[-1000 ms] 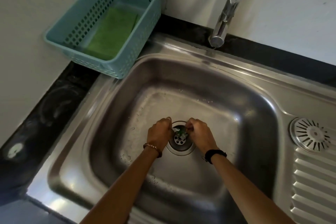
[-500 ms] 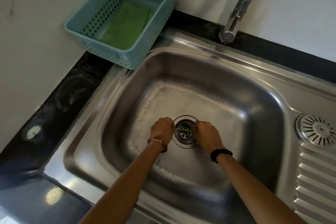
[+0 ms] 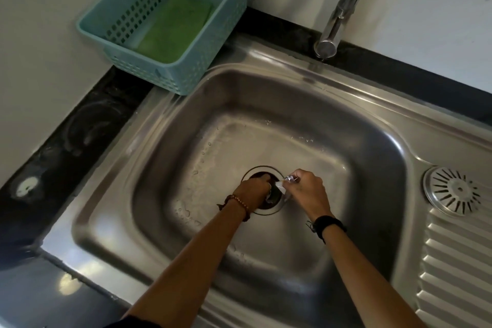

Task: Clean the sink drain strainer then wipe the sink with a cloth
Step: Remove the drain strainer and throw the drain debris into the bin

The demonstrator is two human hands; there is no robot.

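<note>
At the bottom of the stainless-steel sink basin (image 3: 332,141), both of my hands worked over the round drain opening (image 3: 263,190). My left hand (image 3: 253,190), with a beaded bracelet at the wrist, was curled down into the opening, apparently gripping the drain strainer, though the strainer itself was hidden beneath the fingers. My right hand (image 3: 306,189), with a black band at the wrist, pinched a small scrap of clear, shiny debris (image 3: 286,182) just beside the drain's right rim.

Hazards, as I judged them: the scrap was thin and wet-looking, so a loose pinch could have let it drop back into the open drain, where it could have been hard to recover. The left hand's grip could not be checked from this view; a slip on wet metal could have dropped the strainer or scattered its contents over the basin floor, which showed water droplets. The chrome tap spout (image 3: 338,18) hung over the sink's rear rim, clear of both arms. The green cloth (image 3: 173,26) lay in the teal perforated plastic basket (image 3: 170,77) on the black tabletop (image 3: 87,128), well apart from the hands, so wiping had not begun.
</note>
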